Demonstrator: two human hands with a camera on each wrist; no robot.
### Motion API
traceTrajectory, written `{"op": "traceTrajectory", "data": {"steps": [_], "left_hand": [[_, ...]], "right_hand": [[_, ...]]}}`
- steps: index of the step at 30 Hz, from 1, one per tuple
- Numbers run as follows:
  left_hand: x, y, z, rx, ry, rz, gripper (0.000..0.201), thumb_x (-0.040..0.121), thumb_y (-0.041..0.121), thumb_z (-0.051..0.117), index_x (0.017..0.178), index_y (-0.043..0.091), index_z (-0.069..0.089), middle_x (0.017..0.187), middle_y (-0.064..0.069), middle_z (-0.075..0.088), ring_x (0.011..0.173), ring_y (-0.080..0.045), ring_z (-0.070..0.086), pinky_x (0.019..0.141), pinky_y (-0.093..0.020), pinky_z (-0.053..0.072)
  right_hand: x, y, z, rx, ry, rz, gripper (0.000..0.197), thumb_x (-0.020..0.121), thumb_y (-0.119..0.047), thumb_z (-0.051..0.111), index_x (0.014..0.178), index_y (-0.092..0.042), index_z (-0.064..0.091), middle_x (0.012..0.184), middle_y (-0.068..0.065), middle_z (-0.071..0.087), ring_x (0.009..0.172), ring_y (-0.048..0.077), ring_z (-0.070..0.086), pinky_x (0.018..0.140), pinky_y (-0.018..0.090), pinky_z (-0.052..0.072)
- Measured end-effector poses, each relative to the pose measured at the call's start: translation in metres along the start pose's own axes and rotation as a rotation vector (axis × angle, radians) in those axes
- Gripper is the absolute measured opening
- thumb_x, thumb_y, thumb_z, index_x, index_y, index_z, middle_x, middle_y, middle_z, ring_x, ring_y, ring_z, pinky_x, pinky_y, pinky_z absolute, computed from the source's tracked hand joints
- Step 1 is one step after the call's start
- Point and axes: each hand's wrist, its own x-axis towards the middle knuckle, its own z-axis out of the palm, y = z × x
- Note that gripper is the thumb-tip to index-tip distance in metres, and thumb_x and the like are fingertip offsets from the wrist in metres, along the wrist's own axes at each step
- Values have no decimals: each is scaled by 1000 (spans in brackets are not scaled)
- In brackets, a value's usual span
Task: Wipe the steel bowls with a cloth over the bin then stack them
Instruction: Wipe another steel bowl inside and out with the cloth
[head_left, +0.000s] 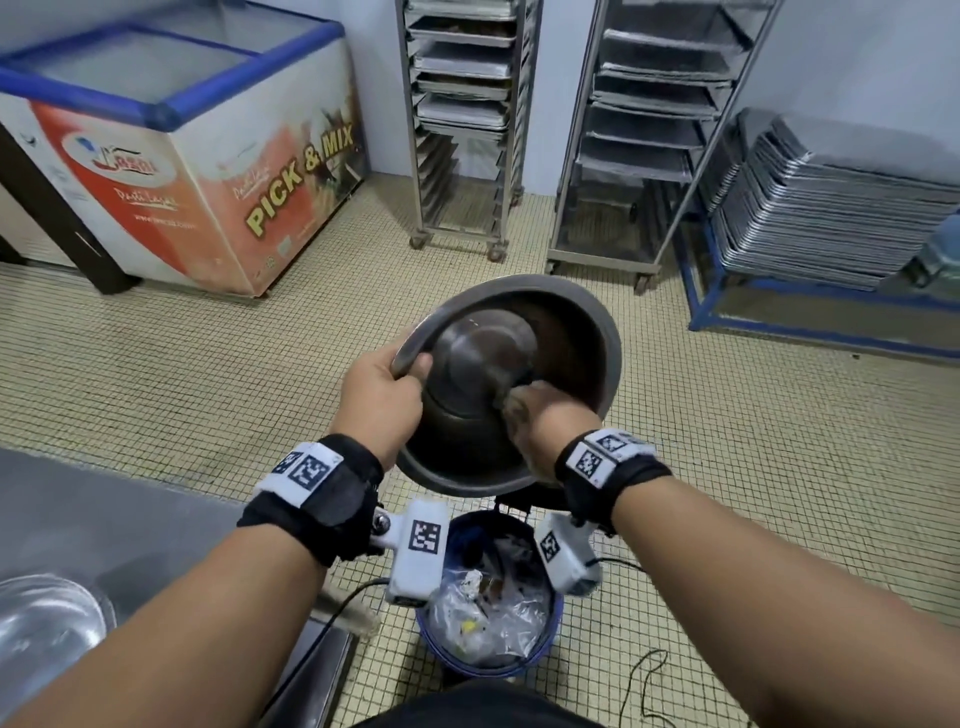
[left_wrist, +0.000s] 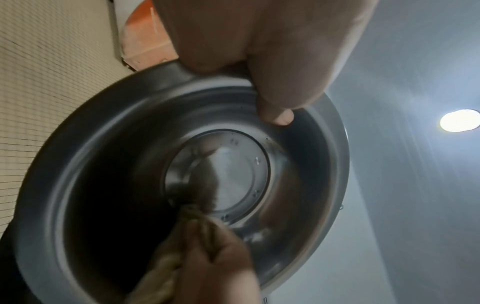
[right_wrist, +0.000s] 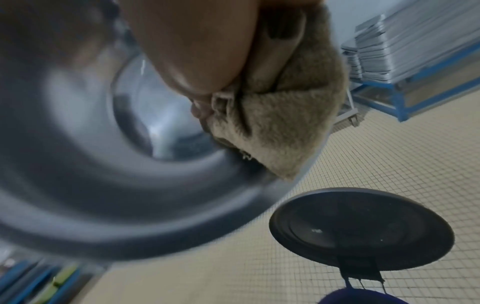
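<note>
We hold the steel bowl (head_left: 566, 332) tilted above the open blue bin (head_left: 550, 639), our left hand (head_left: 376, 397) curling its fingers (left_wrist: 278, 115) over the rim while our right hand (head_left: 540, 415) bunches a beige cloth (right_wrist: 280, 127) against the bowl's inner base.

Both forearms reach forward, banded at the wrists; the left hand (head_left: 382, 397) curls over the bowl (head_left: 566, 322) rim, thumb inside, while the right hand (head_left: 540, 415) bunches the cloth (right_wrist: 280, 131) within.
</note>
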Motion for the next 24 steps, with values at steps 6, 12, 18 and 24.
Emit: {"op": "traceTrajectory", "data": {"steps": [6,12,18,24], "left_hand": [[19,2,-9,19,-45,174,59,94,-8,59,106,48,74,137,8,65,137,-6,51,122,-36,33],[24,-9,-26,-24,38,114,48,96,-7,56,125,29,70,136,3,66,134,-14,56,118,-42,39],[26,-11,-28,-41,22,44,38,99,-1,56,127,20,71,126,4,72,123,-15,63,110,-41,48],[20,7,-11,-89,-44,99,38,99,-4,56,98,29,74,88,15,77,94,-6,71,92,-31,56]], "right_hand": [[-6,-11,56,208,-182,-62,24,102,-19,56,123,-15,65,120,4,68,113,24,64,96,30,50],[-26,19,47,469,-198,21,26,104,-20,53,111,-34,73,92,-19,73,88,-3,67,80,18,54],[-10,9,11,478,151,-27,31,95,-5,51,102,-27,72,95,-7,73,90,17,67,86,35,54],[8,-20,35,336,-9,43,24,103,-24,54,117,-10,68,115,14,70,109,31,64,88,31,48]]}}
